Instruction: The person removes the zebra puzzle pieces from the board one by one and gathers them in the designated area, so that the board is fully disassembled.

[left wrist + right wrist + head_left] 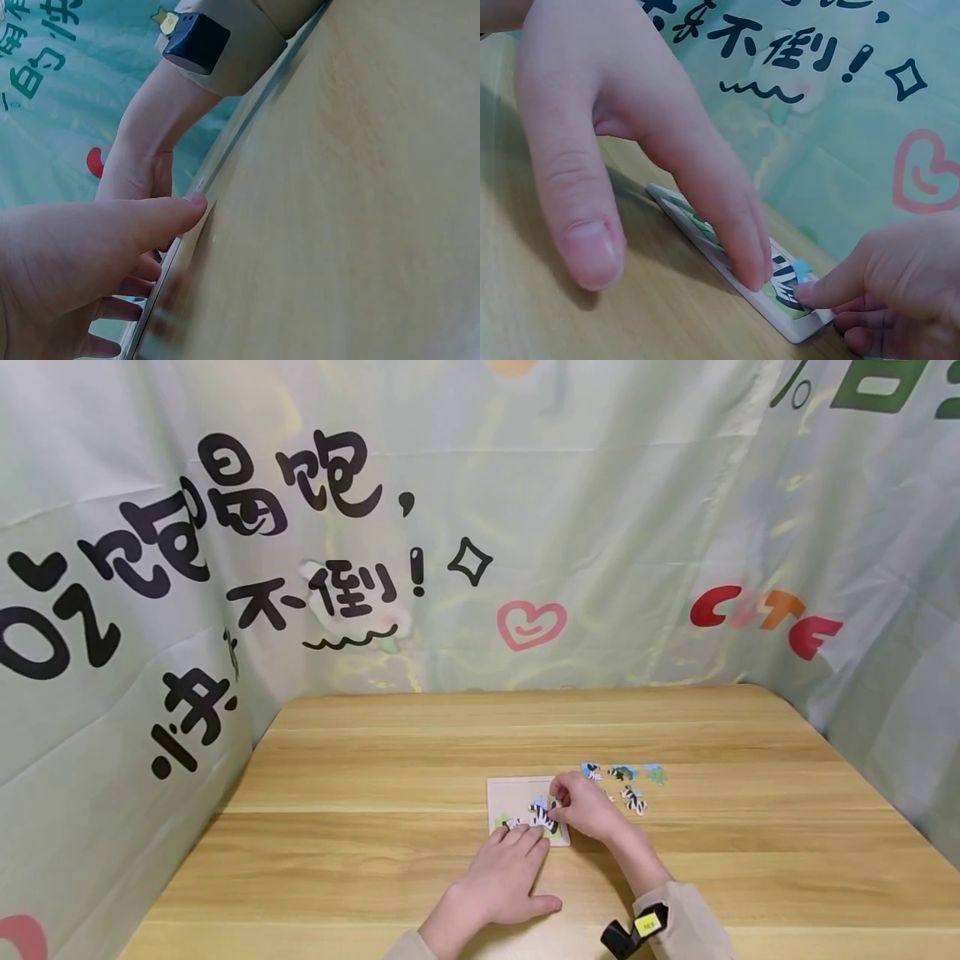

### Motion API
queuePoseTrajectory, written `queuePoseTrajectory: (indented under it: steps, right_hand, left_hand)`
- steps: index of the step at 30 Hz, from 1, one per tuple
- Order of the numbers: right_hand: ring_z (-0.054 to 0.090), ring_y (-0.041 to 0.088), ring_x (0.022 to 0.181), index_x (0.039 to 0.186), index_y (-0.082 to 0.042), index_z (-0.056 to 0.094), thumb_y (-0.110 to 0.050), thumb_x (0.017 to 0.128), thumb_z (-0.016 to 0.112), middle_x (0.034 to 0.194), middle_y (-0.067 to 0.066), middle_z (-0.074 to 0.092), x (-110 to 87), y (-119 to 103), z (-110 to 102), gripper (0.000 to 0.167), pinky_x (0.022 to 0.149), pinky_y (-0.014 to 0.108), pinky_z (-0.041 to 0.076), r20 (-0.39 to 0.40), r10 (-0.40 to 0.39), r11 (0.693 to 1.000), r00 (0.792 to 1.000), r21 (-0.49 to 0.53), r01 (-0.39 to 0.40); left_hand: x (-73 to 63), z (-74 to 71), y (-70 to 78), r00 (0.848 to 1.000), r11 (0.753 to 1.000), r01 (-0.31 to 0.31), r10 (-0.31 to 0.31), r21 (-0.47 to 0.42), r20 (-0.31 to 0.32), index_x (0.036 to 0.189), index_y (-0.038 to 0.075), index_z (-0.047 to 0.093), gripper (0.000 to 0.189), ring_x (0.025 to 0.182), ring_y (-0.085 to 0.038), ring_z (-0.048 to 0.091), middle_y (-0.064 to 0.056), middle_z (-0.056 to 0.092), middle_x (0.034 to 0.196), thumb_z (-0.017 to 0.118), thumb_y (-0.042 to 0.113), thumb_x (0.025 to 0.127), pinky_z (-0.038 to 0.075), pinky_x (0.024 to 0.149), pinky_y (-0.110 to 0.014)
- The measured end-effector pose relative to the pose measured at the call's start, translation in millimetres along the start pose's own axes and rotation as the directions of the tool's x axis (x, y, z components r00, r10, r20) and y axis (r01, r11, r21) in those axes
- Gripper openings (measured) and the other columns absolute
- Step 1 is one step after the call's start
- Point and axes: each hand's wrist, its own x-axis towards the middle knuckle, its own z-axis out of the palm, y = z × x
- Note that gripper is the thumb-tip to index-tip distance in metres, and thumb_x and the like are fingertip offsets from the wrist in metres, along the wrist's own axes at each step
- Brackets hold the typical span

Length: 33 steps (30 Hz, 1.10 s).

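A pale square puzzle board lies on the table with several zebra-patterned jigsaw pieces in its lower and right parts. My left hand rests across the board's near edge, fingers spread and fairly straight, thumb out to the right. Over the board's right side, my right hand pinches a small puzzle piece between thumb and forefinger; the fingers cover most of it. In the right wrist view, the right thumb lies against a zebra piece near the board's corner. The left wrist view shows the left hand side-on.
Right of the board lie loose pieces: a zebra piece, a green-and-blue piece, a dark-patterned piece and a blue-edged piece. The wooden table reaches back to a printed cloth. A small black camera sits on the right sleeve.
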Motion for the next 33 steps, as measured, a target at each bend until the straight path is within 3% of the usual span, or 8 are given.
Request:
queuePoseTrajectory:
  steps: [17, 23, 33]
  right_hand:
    - [0.051, 0.015, 0.067, 0.086, -0.005, 0.053, 0.004, 0.078, 0.065, 0.072, 0.002, 0.055, 0.1, 8, -1, 0.017, 0.061, 0.028, 0.043, 0.032, -0.044, 0.977, 0.998, 0.209, 0.037]
    - [0.051, 0.016, 0.058, 0.095, 0.003, 0.054, 0.002, 0.081, 0.063, 0.072, 0.006, 0.055, -1.0, 11, -9, 0.017, 0.049, 0.027, 0.048, 0.026, 0.019, 0.934, 0.999, 0.357, -0.027]
    - [0.055, 0.016, 0.066, 0.102, 0.010, 0.052, -0.005, 0.083, 0.065, 0.081, 0.007, 0.059, -18.9, 44, -61, 0.028, 0.056, 0.029, 0.050, -0.007, 0.122, 0.858, 0.993, 0.503, -0.102]
  left_hand:
    - [1.1, 3.2, -1.7, 1.000, 1.000, -0.008, 0.008, 0.001, -0.027, 0.136, 0.012, 0.045, 0.074, 0.130, -0.021, 0.035, -0.005, 0.039, 0.143, 0.045, 0.065, 0.084, 0.030, 0.106, -0.041]
    - [-1.0, 6.1, -1.6, 0.999, 1.000, -0.021, 0.021, 0.009, -0.042, 0.138, 0.011, 0.044, 0.076, 0.131, -0.021, 0.034, -0.005, 0.037, 0.145, 0.044, 0.066, 0.085, 0.029, 0.106, -0.041]
    - [-4.3, 6.0, -1.0, 1.000, 1.000, -0.008, 0.008, -0.013, -0.008, 0.142, 0.011, 0.037, 0.079, 0.135, -0.022, 0.028, -0.005, 0.029, 0.149, 0.040, 0.067, 0.086, 0.025, 0.108, -0.042]
